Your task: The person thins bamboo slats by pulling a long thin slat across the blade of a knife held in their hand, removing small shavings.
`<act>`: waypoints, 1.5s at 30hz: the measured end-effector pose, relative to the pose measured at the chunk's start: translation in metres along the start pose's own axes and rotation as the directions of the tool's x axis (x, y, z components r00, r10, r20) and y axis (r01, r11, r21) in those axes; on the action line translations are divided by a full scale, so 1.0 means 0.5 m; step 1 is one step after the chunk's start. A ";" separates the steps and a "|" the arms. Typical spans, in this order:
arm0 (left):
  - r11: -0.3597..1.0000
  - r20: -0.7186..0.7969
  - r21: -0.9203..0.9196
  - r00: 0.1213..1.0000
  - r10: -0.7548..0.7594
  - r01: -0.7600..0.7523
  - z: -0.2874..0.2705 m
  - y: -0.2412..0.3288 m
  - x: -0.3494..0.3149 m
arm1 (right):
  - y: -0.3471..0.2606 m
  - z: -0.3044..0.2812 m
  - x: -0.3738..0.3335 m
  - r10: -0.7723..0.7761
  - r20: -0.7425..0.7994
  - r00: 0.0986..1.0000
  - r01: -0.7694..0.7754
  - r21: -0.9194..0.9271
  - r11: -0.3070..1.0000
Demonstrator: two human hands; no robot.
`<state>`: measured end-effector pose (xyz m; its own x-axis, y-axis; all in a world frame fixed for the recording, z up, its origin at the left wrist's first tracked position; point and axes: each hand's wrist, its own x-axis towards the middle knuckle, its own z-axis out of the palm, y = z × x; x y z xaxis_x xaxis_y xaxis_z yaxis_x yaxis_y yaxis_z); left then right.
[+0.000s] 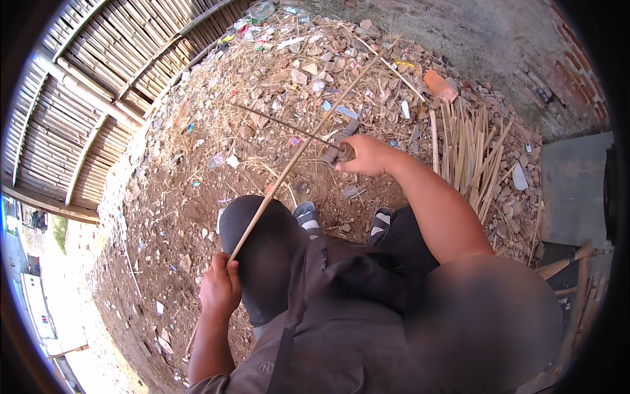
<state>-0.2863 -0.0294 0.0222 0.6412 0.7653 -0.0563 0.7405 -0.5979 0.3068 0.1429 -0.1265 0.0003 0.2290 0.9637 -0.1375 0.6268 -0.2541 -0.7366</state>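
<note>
My left hand (221, 289) is closed round the lower end of a long bamboo strip (287, 169). The strip slants up and away to the right, passing over my left knee (259, 246). My right hand (369, 155) grips the brown, blocky handle of a long-bladed knife (282, 123). Its thin dark blade points to the left and crosses the strip ahead of my knees. Whether the blade touches the strip, I cannot tell. My sandalled feet (307, 220) stand on the dirt below.
Split bamboo strips (469, 148) lie in a pile to the right, with an orange brick (440, 86) at their far end. Rubble and litter cover the ground (190, 197). A bamboo fence (92, 85) stands at the left, a wall (485, 46) at the far right, and a grey panel (574, 190) nearer.
</note>
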 end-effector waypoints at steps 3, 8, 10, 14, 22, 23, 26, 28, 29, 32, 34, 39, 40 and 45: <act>1.000 -0.039 -0.025 0.999 -0.015 0.014 -0.001 0.007 0.002 | 0.011 -0.014 0.000 0.077 -0.120 0.990 -0.081 -0.033 0.996; 0.999 0.028 -0.031 0.999 -0.017 0.018 -0.023 0.013 0.001 | -0.060 0.058 0.002 -0.140 0.076 0.987 0.158 -0.389 0.907; 1.000 0.020 -0.031 1.000 -0.004 0.005 -0.012 -0.005 0.004 | -0.077 0.058 -0.008 -0.183 0.118 0.976 0.216 -0.453 0.865; 0.995 -0.025 -0.101 1.000 0.014 -0.016 -0.003 -0.004 0.011 | 0.003 0.009 0.018 -0.081 -0.039 0.996 0.075 -0.136 0.988; 0.989 -0.125 -0.128 0.991 0.056 -0.072 0.017 -0.020 -0.001 | -0.100 0.050 -0.011 -0.282 -0.053 0.958 0.227 -0.460 0.859; 0.995 -0.099 -0.094 0.994 0.037 -0.047 0.015 -0.026 0.002 | -0.105 0.051 -0.011 -0.271 0.012 0.963 0.237 -0.519 0.821; 0.998 -0.057 -0.044 0.997 0.044 -0.047 0.001 -0.017 0.014 | -0.027 -0.006 0.022 0.002 -0.041 0.999 -0.013 -0.254 0.967; 0.998 -0.064 -0.025 0.997 0.048 -0.049 -0.007 -0.014 0.017 | -0.039 0.018 0.020 0.008 -0.060 0.998 -0.026 -0.308 0.951; 0.998 -0.050 -0.053 0.998 0.037 -0.040 -0.009 -0.011 0.017 | -0.042 0.029 0.013 -0.059 -0.118 0.991 0.023 -0.283 0.959; 1.000 -0.033 -0.021 0.999 0.012 -0.013 -0.022 -0.004 0.005 | -0.112 0.031 -0.002 -0.122 -0.103 0.987 0.082 -0.329 0.941; 1.000 -0.021 0.017 1.000 0.000 0.001 -0.017 -0.003 -0.007 | -0.152 0.028 -0.017 -0.082 0.121 0.989 0.136 -0.556 0.820; 0.997 0.016 0.072 1.000 0.010 -0.011 -0.037 0.032 0.011 | 0.050 0.007 0.017 0.112 -0.156 0.981 -0.144 -0.213 0.966; 0.993 0.051 0.114 0.998 -0.022 0.017 -0.048 0.039 0.013 | 0.052 0.012 0.015 0.061 -0.228 0.972 -0.129 -0.298 0.946; 0.995 0.008 0.090 0.999 0.036 -0.037 -0.031 0.019 0.005 | -0.086 0.017 -0.027 -0.039 -0.051 0.998 0.013 -0.434 0.901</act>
<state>-0.2810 -0.0296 0.0395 0.6692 0.7412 -0.0527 0.7316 -0.6446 0.2220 0.1066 -0.1278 0.0281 0.2425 0.9673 -0.0746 0.8907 -0.2525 -0.3781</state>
